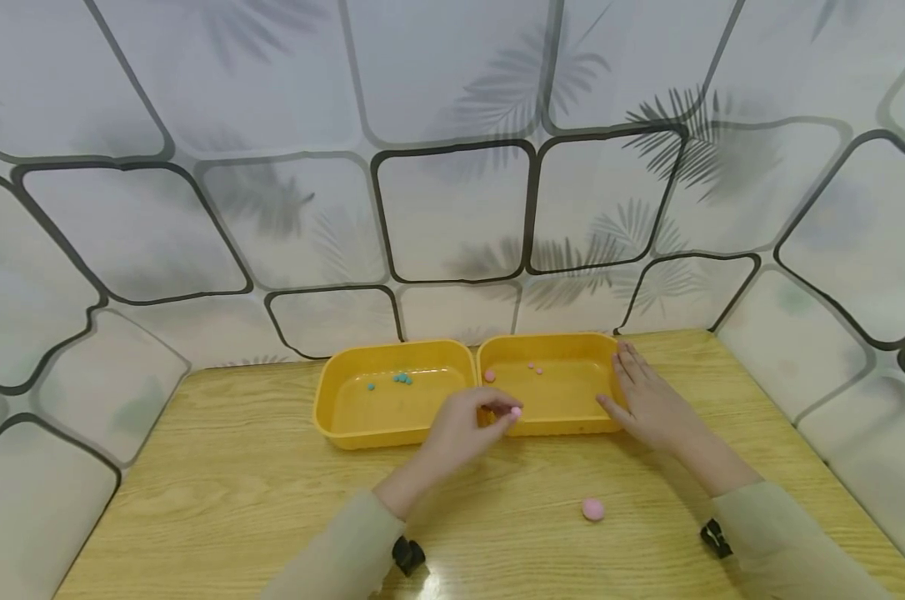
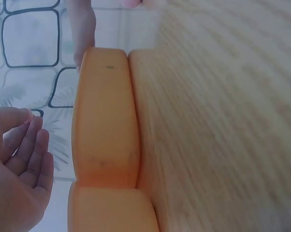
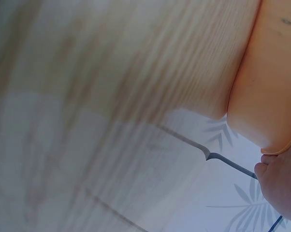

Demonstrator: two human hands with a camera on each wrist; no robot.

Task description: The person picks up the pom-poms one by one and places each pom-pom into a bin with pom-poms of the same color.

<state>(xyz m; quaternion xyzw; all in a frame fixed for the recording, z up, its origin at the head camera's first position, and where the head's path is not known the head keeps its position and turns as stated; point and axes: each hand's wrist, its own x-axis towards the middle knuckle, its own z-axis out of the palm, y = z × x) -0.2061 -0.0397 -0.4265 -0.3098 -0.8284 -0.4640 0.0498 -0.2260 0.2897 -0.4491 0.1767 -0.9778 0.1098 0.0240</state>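
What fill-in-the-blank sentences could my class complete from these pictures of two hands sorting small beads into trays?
1. The left hand pinches a small bead of ____ colour over the front rim of the right tray.
2. The right hand rests flat against the right tray's ____ side.
3. The beads in the left tray are ____ in colour.
4. A larger pink ball lies on the ____, outside both trays.

Missing words: pink; right; teal; table

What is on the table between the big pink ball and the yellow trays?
Nothing: the head view shows bare wood between the big pink ball and the yellow trays.
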